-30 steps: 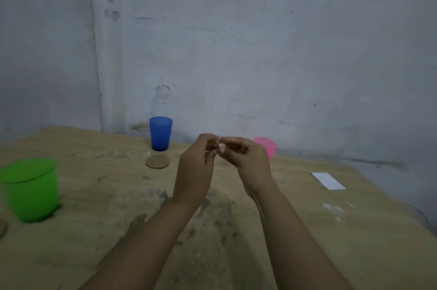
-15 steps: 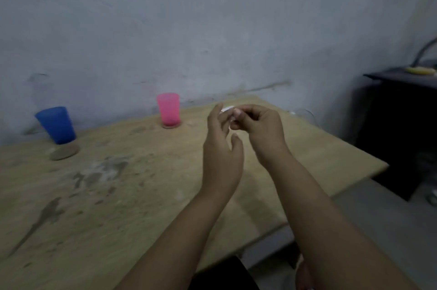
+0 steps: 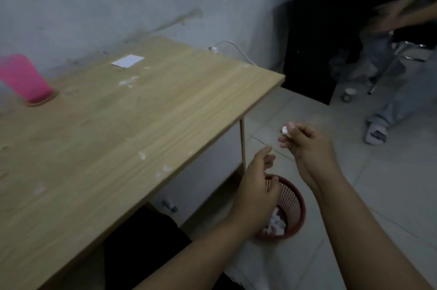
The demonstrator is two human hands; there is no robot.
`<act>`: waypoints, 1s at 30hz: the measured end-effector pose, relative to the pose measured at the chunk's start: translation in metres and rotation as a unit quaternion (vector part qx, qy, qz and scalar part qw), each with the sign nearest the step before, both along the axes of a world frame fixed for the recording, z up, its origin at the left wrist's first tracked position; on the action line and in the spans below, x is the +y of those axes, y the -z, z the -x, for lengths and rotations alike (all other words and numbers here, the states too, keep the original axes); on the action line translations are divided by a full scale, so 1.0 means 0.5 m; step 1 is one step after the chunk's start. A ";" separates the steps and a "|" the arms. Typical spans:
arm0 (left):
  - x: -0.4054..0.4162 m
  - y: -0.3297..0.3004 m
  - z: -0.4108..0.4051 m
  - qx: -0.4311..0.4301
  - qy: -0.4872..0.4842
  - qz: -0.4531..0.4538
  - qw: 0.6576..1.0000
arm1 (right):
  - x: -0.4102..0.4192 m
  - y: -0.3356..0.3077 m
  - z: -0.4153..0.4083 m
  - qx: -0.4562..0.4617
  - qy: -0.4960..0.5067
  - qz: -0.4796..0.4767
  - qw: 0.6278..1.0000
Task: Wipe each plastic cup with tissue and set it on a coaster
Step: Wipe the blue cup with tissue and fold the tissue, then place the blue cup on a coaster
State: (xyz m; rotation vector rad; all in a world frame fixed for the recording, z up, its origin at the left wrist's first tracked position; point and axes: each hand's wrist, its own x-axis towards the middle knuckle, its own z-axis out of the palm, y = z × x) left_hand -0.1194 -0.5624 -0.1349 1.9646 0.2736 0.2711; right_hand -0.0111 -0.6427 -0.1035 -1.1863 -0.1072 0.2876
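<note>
Right hand (image 3: 305, 143) pinches what looks like a tissue ball (image 3: 285, 129) above the bin (image 3: 292, 209); left hand (image 3: 257, 192) loosely open, empty. Next: drop it in.

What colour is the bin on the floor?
Red mesh bin, seen in the head view, the only one.

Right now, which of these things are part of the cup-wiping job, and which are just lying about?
Part of the job:
- pink cup standing on a coaster
- tissue ball pinched in the right hand
- left hand, empty
- red bin holding used tissue

Lying about:
- white card on the table
- white cable
- black cabinet
</note>
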 end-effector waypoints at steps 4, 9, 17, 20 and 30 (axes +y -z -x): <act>0.011 0.106 -0.047 0.112 0.028 0.003 0.993 | -0.037 0.166 -0.011 0.141 0.027 0.035 0.989; 0.041 0.211 -0.083 0.231 0.040 -0.011 0.972 | -0.045 0.330 -0.008 0.303 0.016 0.103 0.947; 0.084 0.296 -0.129 0.337 0.028 -0.024 0.941 | -0.006 0.466 -0.047 0.445 0.018 0.185 0.876; 0.093 0.313 -0.138 0.360 0.033 -0.015 0.932 | 0.007 0.484 -0.068 0.460 0.019 0.221 0.860; 0.095 0.298 -0.160 0.344 0.061 -0.035 0.936 | 0.026 0.443 -0.083 0.279 -0.099 0.365 0.883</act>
